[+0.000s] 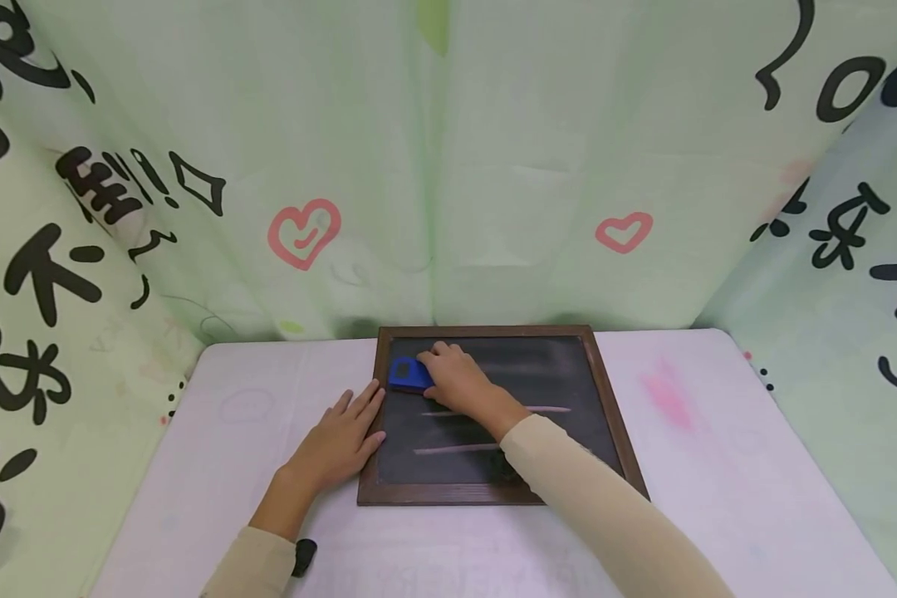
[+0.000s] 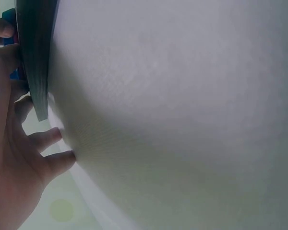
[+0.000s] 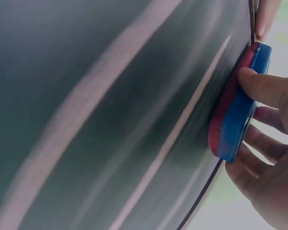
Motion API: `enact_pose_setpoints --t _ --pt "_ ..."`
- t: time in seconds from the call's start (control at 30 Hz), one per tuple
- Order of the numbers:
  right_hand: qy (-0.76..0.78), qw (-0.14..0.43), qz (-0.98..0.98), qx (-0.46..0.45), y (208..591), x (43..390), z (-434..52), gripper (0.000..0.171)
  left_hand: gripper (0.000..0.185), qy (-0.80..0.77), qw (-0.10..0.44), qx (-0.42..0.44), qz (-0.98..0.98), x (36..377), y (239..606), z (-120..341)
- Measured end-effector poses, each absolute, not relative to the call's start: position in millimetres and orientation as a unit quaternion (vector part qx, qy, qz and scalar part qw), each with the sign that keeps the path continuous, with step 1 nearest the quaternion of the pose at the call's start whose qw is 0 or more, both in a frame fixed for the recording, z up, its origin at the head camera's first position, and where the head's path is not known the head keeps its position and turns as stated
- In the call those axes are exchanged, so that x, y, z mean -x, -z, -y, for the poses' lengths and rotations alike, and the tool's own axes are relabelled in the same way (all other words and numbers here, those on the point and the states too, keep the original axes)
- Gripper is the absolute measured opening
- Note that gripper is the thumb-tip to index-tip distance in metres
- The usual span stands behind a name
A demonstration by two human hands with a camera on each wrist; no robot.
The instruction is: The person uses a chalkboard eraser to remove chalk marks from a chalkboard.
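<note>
From the head view, a framed chalkboard [image 1: 493, 415] lies on the desk [image 1: 718, 465]; the right hand [image 1: 459, 380] grasps a blue eraser [image 1: 407, 374] at the board's far-left corner, while the left hand [image 1: 340, 444] rests flat, fingers straight, against its left frame. The left wrist view shows those fingers [image 2: 48, 139] spread beside the frame. The right wrist view shows the eraser [image 3: 237, 110] pressed onto the chalkboard, near pink chalk lines [image 3: 173, 139].

One dark chalkboard in a brown wooden frame [image 1: 493, 490]; one blue eraser block [image 1: 406, 374]; two pink chalk lines [image 1: 456, 449].
</note>
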State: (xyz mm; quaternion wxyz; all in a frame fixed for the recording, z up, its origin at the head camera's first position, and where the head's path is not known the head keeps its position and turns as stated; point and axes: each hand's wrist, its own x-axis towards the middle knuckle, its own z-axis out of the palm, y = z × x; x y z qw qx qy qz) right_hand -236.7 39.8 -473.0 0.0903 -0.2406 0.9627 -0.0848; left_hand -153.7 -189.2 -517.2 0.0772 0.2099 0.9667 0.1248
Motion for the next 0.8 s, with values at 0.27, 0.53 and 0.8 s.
enact_pose_setpoints --t 0.27,0.53,0.8 --pt "0.053 0.084 -0.96 0.261 472.3 239.8 -33.5 0.063 0.067 -0.116 0.079 -0.211 -0.967 154.4 517.1 187.6" --pt "0.058 0.093 -0.956 0.274 468.7 242.2 -32.0 0.063 0.067 -0.114 0.075 -0.214 -0.967 154.8 516.0 188.6" --pt "0.067 0.101 -0.951 0.283 468.8 242.9 -34.5 0.062 0.067 -0.119 0.076 -0.213 -0.967 153.6 514.9 188.8"
